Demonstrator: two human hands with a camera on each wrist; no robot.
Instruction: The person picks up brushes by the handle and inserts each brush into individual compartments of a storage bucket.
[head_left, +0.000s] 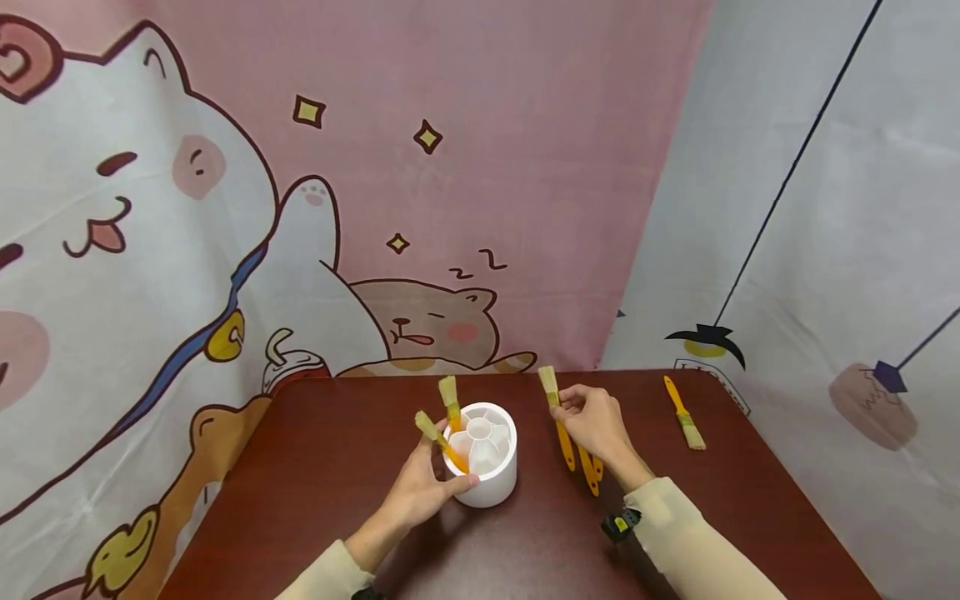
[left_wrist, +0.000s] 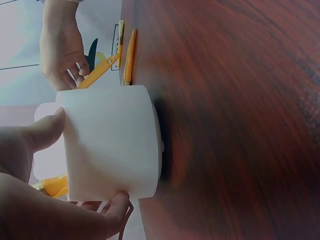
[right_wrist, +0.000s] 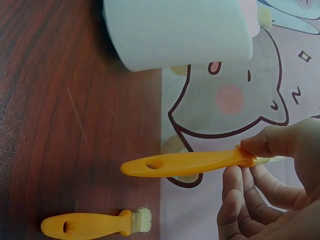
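Note:
A white round divided holder (head_left: 489,490) stands on the dark table, and two brushes with orange handles, one of them this brush (head_left: 454,457), lean in its compartments with bristles up. My left hand (head_left: 420,490) grips the holder's side, thumb near the rim, as the left wrist view also shows on the white wall (left_wrist: 110,145). To the right of the holder, my right hand (head_left: 597,423) pinches another brush (right_wrist: 190,164) near the base of its bristles. That brush is held bristles up, its handle hanging down above the table.
Under my right hand lie more orange-handled brushes (head_left: 587,472), partly hidden by it. A single brush (head_left: 684,414) lies farther right on the table (head_left: 330,467). Behind the table's back edge hangs a pink and white cartoon cloth (head_left: 525,167).

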